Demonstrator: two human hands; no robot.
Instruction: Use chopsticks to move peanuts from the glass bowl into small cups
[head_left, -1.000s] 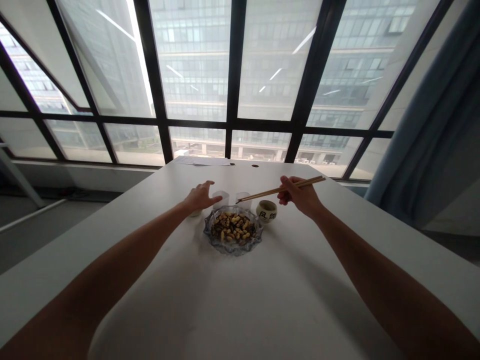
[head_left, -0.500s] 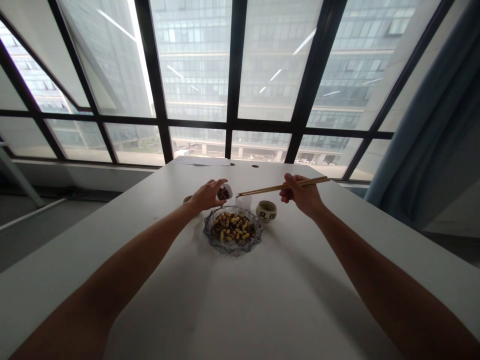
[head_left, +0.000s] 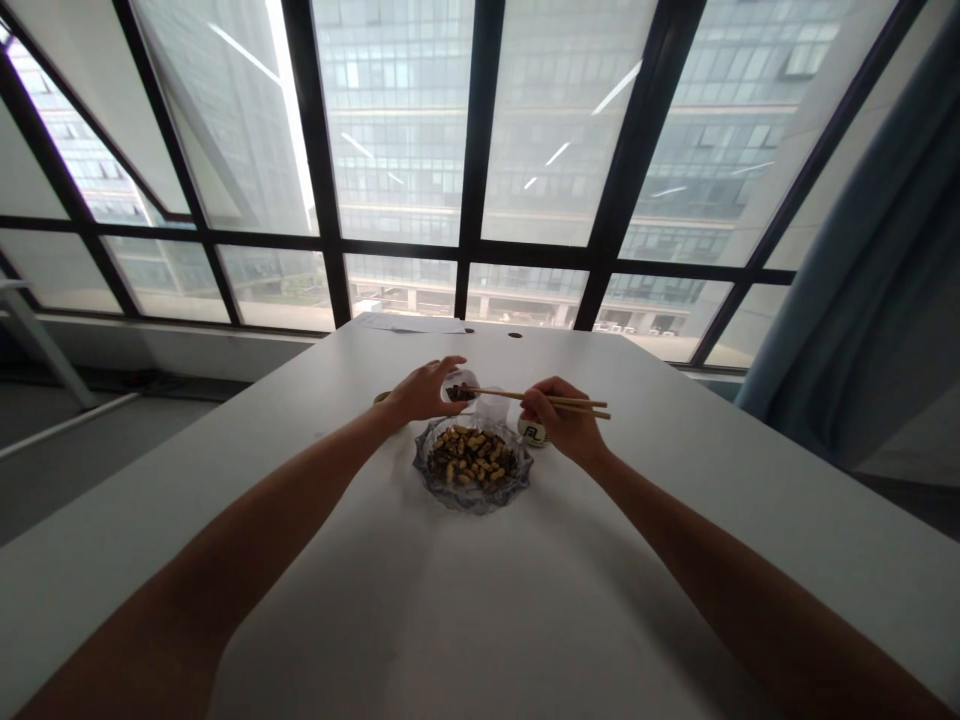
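Observation:
My left hand (head_left: 429, 390) is closed round a small clear plastic cup (head_left: 471, 378), which is tilted so its mouth faces me; small dark brown pieces lie inside. A pair of wooden chopsticks (head_left: 574, 403) is in my right hand (head_left: 562, 415), their tips at the mouth of that cup. Below both hands stands a scalloped glass bowl (head_left: 426, 478) filled with peanuts in the shell (head_left: 480, 450) and darker bits. Another clear cup (head_left: 492, 404) stands behind the bowl. My right hand partly hides a cream ceramic cup (head_left: 532, 432) with dark characters.
A brownish round object (head_left: 382, 397) shows partly behind my left wrist. White paper (head_left: 409, 323) lies at the far edge of the white table (head_left: 465, 610). Beyond it are tall framed windows, with a blue curtain (head_left: 847, 270) at the right.
My right hand has moved left and down, bringing the chopstick tips to the tilted cup and partly covering the ceramic cup. The tilted cup has shifted slightly right.

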